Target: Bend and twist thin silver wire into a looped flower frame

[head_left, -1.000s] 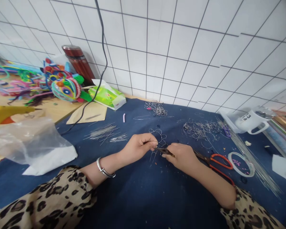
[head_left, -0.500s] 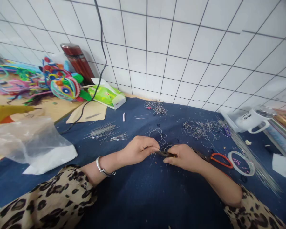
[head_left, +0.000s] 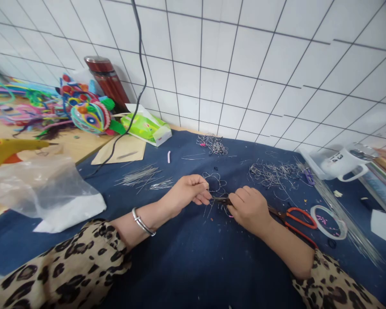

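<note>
My left hand (head_left: 188, 194) pinches a thin silver wire piece (head_left: 214, 185) bent into flower-like loops, over the dark blue cloth (head_left: 193, 266). My right hand (head_left: 249, 208) is closed around small dark pliers (head_left: 219, 199), whose tip meets the wire right by my left fingers. Both hands rest low on the cloth, almost touching. A silver bangle sits on my left wrist.
Red-handled scissors (head_left: 296, 219) lie just right of my right hand, beside a tape roll (head_left: 328, 221). Straight wire bundles (head_left: 141, 177) and tangled wire heaps (head_left: 273, 174) lie around. A white mug (head_left: 342, 165), green tissue pack (head_left: 146, 127), plastic bag (head_left: 38, 189) and colourful craft pieces (head_left: 86, 113) stand further off.
My right hand has turned over on the pliers, knuckles now up. My left hand stays pinched on the wire. The view has shifted slightly.
</note>
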The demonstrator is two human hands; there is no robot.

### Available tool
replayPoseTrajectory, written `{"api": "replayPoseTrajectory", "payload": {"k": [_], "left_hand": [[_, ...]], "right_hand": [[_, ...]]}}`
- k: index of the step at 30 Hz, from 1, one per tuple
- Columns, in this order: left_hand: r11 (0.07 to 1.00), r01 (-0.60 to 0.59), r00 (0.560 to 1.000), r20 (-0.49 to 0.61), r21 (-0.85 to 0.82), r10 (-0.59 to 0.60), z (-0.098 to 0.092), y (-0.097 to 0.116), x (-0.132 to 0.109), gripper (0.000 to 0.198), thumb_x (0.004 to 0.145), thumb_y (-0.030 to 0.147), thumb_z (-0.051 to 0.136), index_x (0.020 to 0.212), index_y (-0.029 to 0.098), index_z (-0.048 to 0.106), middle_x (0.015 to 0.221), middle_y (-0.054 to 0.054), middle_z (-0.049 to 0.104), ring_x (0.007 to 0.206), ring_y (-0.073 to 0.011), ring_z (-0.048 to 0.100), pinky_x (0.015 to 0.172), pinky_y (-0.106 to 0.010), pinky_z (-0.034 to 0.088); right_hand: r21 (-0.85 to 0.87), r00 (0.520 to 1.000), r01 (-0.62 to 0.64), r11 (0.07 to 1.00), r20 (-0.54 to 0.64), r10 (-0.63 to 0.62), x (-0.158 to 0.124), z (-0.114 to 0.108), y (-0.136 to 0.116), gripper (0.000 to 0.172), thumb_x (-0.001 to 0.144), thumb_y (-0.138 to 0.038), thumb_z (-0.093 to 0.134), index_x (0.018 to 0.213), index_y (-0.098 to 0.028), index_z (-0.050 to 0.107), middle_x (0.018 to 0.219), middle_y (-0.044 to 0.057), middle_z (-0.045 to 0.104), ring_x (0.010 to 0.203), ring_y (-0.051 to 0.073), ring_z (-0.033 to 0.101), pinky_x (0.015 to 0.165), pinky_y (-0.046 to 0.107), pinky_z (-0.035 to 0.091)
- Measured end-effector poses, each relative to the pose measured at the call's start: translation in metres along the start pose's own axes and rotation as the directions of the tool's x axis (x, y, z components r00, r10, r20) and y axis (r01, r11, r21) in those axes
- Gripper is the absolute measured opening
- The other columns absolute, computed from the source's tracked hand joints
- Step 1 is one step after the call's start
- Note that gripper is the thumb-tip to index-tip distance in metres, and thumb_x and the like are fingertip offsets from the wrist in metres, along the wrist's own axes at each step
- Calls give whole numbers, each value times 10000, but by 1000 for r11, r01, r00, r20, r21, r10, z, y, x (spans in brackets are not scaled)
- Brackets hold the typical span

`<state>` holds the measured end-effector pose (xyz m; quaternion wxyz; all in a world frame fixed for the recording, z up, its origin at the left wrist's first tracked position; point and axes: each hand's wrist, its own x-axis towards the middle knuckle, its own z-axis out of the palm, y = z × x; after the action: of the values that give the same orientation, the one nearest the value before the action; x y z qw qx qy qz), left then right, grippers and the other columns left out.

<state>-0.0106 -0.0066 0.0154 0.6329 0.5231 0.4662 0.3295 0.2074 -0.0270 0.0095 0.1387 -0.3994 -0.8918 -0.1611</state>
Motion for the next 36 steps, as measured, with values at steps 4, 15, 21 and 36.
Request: {"api": "replayPoseTrajectory", "payload": {"k": [4,15,21,36], "left_hand": [[994,50,999,9,-94,-50,7,0,-5,198,804,351,525,823,155,510,740,-61,678,628,-164,658,558,-245,462],[983,118,993,37,-140,-114,15,1,-11,229,782,375,553,780,151,503,749,-43,633,665,-196,673,574,-259,469],[978,144,989,46,-153,-138,16,2,-12,231,775,373,563,775,150,501,736,-39,622,663,-202,673,581,-268,475],[982,148,988,63,-121,-141,17,3,-12,248,756,382,583,761,147,503,702,-28,619,636,-180,669,557,-248,475]], "right_hand": [[-123,991,96,988,-77,-106,0,-6,-4,138,841,-239,463,788,-170,570,636,12,461,640,140,345,586,327,199],[-210,983,111,971,-119,-138,0,-8,-10,104,834,-220,488,816,-163,573,618,2,442,629,130,332,569,333,181],[-213,980,130,968,-119,-158,0,-8,-11,98,833,-217,497,841,-161,578,623,2,452,630,127,342,570,329,185],[-197,982,137,971,-100,-159,0,-12,-13,123,855,-174,457,865,-159,579,627,6,474,627,126,368,560,324,184]]}}
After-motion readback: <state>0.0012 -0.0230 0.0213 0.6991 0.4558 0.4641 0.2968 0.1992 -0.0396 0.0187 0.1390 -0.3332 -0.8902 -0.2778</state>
